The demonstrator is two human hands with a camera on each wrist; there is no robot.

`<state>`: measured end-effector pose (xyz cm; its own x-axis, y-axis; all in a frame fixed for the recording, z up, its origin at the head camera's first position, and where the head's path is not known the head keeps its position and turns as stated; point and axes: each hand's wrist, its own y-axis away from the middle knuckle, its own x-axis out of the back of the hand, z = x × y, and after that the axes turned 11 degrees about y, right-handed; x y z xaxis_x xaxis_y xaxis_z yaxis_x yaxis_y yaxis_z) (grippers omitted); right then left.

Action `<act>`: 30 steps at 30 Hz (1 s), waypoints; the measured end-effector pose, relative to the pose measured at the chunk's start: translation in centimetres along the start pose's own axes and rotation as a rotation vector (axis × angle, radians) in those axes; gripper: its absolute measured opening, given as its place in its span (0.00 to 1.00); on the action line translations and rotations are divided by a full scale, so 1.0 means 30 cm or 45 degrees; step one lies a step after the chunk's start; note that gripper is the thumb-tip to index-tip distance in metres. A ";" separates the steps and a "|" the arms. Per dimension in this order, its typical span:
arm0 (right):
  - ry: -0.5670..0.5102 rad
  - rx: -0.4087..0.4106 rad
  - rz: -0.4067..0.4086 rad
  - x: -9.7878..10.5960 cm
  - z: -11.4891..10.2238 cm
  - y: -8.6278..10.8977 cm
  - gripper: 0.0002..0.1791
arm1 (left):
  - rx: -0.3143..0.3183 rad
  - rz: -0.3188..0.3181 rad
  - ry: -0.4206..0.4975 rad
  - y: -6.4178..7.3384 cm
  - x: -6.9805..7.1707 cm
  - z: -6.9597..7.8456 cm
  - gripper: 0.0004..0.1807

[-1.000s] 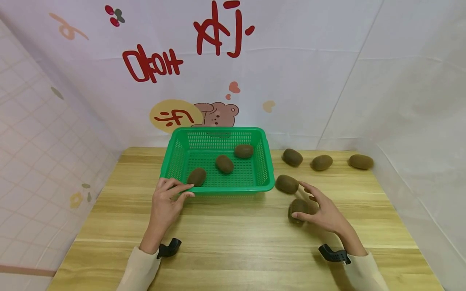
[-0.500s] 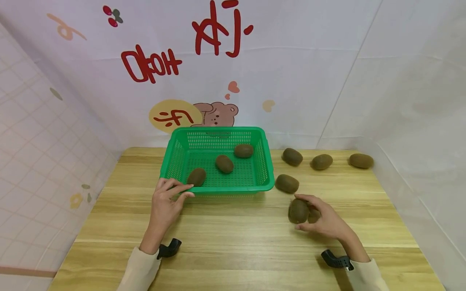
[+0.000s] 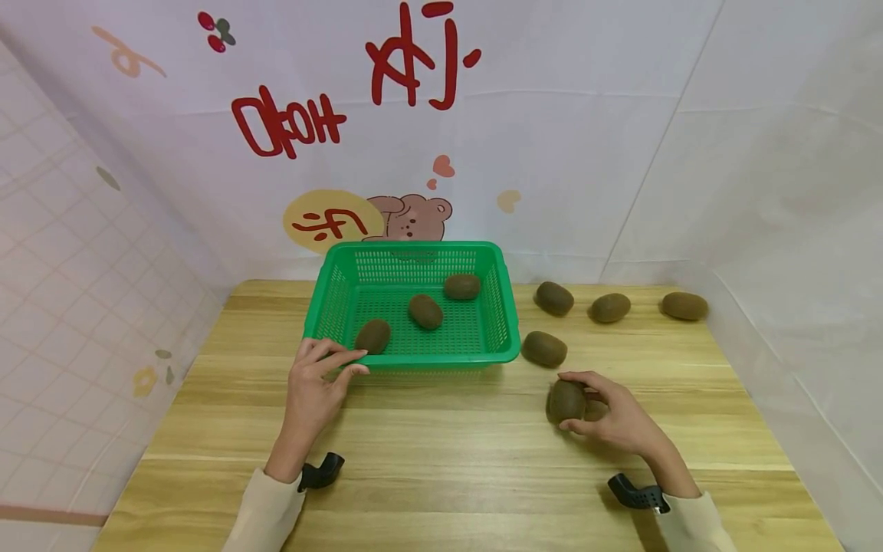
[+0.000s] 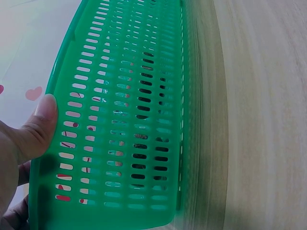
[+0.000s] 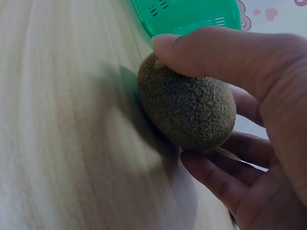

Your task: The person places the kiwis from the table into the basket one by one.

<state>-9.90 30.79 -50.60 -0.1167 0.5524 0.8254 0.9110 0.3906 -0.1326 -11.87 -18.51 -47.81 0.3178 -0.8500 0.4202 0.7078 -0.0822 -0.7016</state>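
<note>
Altogether eight kiwis (image 3: 425, 312): three inside one basket (image 3: 448, 359), five outside

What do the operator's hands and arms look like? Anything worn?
The left hand and right hand are bare, without gloves. The left sleeve and right sleeve are cream. Also worn: a curved black left wrist piece and a similar right wrist piece, the latter showing small holes. No cables visible.

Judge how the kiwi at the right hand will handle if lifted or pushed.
The kiwi will probably roll if pushed, given its rounded shape. It looks fuzzy, so the right hand should grip well. No dents show, so it's likely firm.
</note>
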 end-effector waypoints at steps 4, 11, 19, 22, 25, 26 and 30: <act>-0.015 -0.002 0.007 0.003 -0.003 -0.004 0.39 | 0.003 -0.003 -0.001 0.001 0.000 0.000 0.16; -0.058 0.030 0.031 0.008 -0.004 -0.021 0.38 | -0.001 0.003 0.017 -0.002 -0.001 0.006 0.16; -0.055 0.030 0.055 0.029 -0.023 -0.041 0.39 | 0.004 -0.006 0.011 -0.003 -0.001 0.003 0.16; -0.033 0.041 0.066 0.037 -0.031 -0.051 0.39 | 0.007 -0.008 0.008 -0.003 0.000 0.001 0.16; -0.040 0.039 0.070 0.044 -0.040 -0.065 0.39 | 0.001 -0.002 0.007 -0.004 0.001 0.001 0.16; -0.048 0.036 0.069 0.046 -0.043 -0.070 0.39 | -0.003 0.002 0.006 -0.004 0.001 0.000 0.16; -0.065 0.040 0.083 0.054 -0.055 -0.090 0.39 | -0.001 0.004 0.008 -0.003 -0.001 0.000 0.16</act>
<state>-11.90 29.43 -48.00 -0.0786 0.6138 0.7855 0.9045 0.3752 -0.2027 -11.93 -18.49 -47.76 0.3163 -0.8533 0.4145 0.7065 -0.0797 -0.7032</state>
